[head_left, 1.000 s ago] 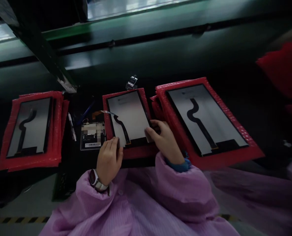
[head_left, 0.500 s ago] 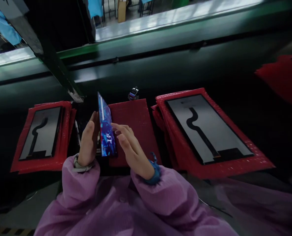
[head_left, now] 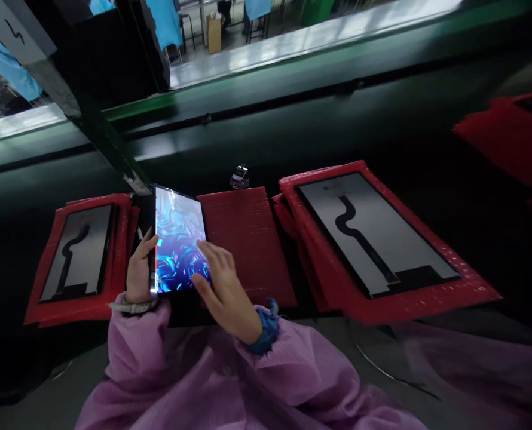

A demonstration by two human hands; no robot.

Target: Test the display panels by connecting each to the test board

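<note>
A lit display panel [head_left: 180, 239], showing a blue and purple swirl pattern, is held up tilted with its bright side towards me. My left hand [head_left: 140, 269] grips its left edge, thumb at the front, the other fingers mostly hidden behind. My right hand [head_left: 223, 283] touches the right edge with thumb and fingertips on the front. To the right of the panel lies a bare red foam sheet [head_left: 243, 245]. The circuit board seen earlier is hidden behind the panel.
On the right, a display panel [head_left: 373, 233] rests back up on a stack of red sleeves [head_left: 463, 298]. Another panel [head_left: 78, 254] lies on red sleeves at the left. A small metal object [head_left: 239, 177] sits behind the red sheet. A slanted post [head_left: 91, 119] stands at back left.
The panel was lifted off the red sheet, turned over and carried left. Its grey back showed before; now the lit front faces me. Both hands moved left with it.
</note>
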